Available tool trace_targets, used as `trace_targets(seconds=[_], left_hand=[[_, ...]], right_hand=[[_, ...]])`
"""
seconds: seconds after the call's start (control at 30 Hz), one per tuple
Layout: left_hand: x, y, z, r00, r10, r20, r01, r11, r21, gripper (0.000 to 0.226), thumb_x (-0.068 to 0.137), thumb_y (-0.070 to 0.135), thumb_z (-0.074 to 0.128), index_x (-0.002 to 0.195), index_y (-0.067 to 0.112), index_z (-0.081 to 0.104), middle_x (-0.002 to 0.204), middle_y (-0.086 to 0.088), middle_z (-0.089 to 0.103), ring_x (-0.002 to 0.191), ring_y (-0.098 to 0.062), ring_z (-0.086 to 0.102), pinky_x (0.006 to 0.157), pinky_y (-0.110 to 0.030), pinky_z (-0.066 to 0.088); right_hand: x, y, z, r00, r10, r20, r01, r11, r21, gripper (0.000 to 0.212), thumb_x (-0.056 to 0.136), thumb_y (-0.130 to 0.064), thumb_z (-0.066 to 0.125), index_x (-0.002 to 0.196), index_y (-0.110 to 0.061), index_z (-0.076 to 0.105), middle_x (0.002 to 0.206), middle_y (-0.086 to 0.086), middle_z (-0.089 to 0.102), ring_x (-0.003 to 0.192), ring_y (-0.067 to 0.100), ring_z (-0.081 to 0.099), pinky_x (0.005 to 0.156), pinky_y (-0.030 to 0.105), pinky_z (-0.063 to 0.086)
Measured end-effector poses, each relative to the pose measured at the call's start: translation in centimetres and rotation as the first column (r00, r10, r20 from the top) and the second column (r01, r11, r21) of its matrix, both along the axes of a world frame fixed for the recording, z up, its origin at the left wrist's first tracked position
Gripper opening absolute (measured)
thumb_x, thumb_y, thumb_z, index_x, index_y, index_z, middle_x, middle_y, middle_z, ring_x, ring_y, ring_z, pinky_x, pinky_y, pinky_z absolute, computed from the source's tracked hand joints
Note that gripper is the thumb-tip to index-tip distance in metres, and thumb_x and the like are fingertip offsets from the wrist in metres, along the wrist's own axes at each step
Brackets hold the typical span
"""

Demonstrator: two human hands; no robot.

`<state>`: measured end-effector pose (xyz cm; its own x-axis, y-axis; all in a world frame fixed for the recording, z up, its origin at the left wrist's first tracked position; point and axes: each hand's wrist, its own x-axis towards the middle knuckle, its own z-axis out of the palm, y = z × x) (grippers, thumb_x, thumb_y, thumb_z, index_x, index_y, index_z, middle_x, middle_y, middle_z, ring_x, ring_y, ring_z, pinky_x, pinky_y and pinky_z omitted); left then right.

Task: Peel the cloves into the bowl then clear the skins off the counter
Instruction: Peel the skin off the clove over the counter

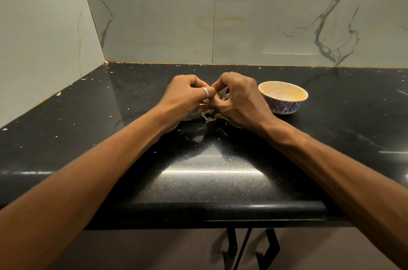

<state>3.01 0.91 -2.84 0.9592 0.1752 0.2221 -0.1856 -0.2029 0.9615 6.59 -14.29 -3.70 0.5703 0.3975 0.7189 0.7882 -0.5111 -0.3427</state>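
Middle of the frame, both hands meet just above the black counter (198, 181). The left hand (187, 95), ring (205, 92) on one finger, and the right hand (240, 102) are curled tight, pinching the clove (223, 94) between their fingertips; only its white papery skin shows. Loose skins (209, 116) lie beneath them. The bowl (284, 107) stands just right of the right hand.

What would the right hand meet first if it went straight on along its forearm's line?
Probably the left hand, just behind the papery skin that the right hand pinches; the bowl sits off that line.
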Motion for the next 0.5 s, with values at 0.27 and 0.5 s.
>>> trace_targets(seconds=[0.27,0.5], left_hand=[[0.13,0.08,-0.15,0.997,0.070,0.009,-0.071,0.996,0.057,0.021,0.069,0.023,0.082,0.063,0.016,0.064,0.067,-0.007,0.065,0.067,-0.021,0.063,0.062,-0.034,0.057],[-0.09,-0.55,0.22,0.989,0.141,-0.038,-0.140,0.990,0.022,0.029,0.065,0.024,0.084,0.046,0.022,0.062,0.065,-0.009,0.065,0.066,-0.026,0.064,0.064,-0.044,0.062]], right_hand=[[-0.18,0.29,-0.10,0.998,-0.045,0.044,0.048,0.996,-0.074,0.021,0.081,-0.026,0.075,0.085,-0.008,0.066,0.086,0.009,0.065,0.075,0.026,0.058,0.065,0.036,0.045],[-0.45,0.99,-0.38,0.990,-0.123,0.072,0.127,0.991,-0.053,0.029,0.076,-0.031,0.078,0.081,-0.006,0.064,0.081,0.012,0.064,0.070,0.028,0.057,0.062,0.037,0.044]])
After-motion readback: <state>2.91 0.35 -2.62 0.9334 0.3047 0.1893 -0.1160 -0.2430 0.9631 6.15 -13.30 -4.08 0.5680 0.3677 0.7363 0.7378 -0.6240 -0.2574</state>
